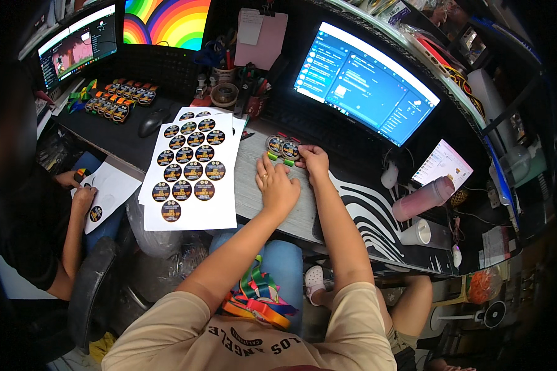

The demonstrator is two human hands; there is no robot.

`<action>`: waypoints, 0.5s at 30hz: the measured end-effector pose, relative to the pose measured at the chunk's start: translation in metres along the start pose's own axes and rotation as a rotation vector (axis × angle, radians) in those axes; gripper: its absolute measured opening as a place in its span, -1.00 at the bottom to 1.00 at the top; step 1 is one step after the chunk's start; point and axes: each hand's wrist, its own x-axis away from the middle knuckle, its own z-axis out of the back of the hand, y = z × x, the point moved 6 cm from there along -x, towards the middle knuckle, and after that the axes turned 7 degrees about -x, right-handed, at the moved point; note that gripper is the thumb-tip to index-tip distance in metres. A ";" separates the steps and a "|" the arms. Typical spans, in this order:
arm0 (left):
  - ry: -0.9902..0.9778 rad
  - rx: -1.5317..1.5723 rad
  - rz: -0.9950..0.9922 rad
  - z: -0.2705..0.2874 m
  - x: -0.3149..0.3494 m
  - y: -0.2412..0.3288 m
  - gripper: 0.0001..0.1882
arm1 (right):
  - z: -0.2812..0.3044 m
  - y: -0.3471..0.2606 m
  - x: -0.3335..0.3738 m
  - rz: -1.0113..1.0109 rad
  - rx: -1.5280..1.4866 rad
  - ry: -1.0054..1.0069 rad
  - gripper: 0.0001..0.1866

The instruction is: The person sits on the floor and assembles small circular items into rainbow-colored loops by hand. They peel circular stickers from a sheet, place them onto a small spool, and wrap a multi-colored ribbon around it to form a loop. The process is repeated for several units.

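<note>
Hands meet at the desk [254, 198] edge: left hand [277, 185] curled, right hand [314, 158] pinching round medals [283, 148] at 12 o'clock.

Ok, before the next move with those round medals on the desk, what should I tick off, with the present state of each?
1. Left hand on the desk beside the medals: ok.
2. Right hand touching the medals' right edge: ok.
3. Medals lying flat on the desk: ok.
4. Sticker sheet within reach of the left hand: ok, round stickers left on it.
5. Whether a sticker sits squarely on the medals: cannot tell, too small.
6. Another person's hands apart, at the far left with their own sheet: ok.
</note>
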 end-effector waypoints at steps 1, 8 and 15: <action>-0.010 0.000 0.010 -0.001 0.000 -0.001 -0.71 | 0.000 0.000 0.001 -0.001 -0.005 -0.003 -0.80; -0.070 -0.025 0.013 -0.001 0.000 0.001 -0.67 | 0.000 0.001 0.000 0.019 -0.013 0.007 -0.79; -0.054 -0.027 -0.006 -0.005 0.002 -0.002 -0.65 | 0.003 0.004 -0.003 0.051 -0.004 0.023 -0.79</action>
